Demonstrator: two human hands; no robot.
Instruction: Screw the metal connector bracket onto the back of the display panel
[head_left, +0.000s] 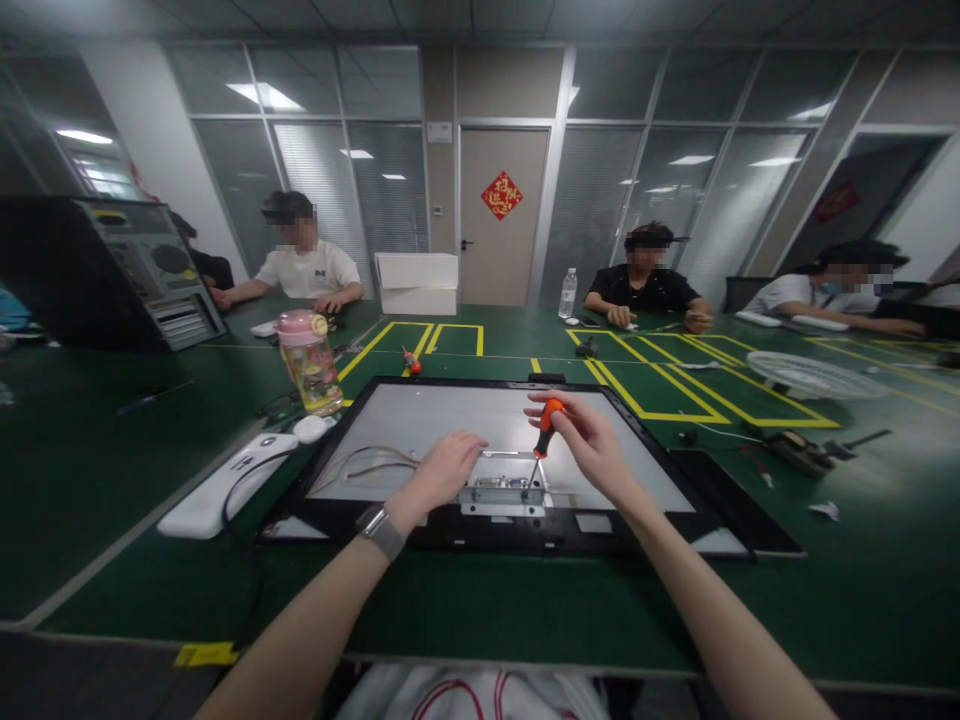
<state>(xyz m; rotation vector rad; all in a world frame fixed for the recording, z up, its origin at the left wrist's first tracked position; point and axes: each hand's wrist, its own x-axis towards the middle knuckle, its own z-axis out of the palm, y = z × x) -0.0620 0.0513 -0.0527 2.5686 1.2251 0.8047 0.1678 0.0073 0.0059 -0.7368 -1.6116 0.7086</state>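
My right hand [589, 440] grips an orange and black screwdriver [547, 430], its shaft pointing down. The tip meets a silver metal bracket [495, 508] near the front edge of a flat display panel [442, 408], though the screw itself is too small to make out. Resting by the bracket's left end is my left hand [444, 468], fingers stretched out with nothing in them. The panel lies grey back up in a black frame, and thin wires [360, 468] run across its left side. A small board with connectors sits in the bracket.
Left of the panel are a white battery pack [225, 485] with a black cable and a pink-lidded bottle [304, 365]. An open computer case [112, 270] stands farther left. Right are a black flat piece [739, 505] and a dark tool [802, 450]. Several people sit across the green table [570, 620].
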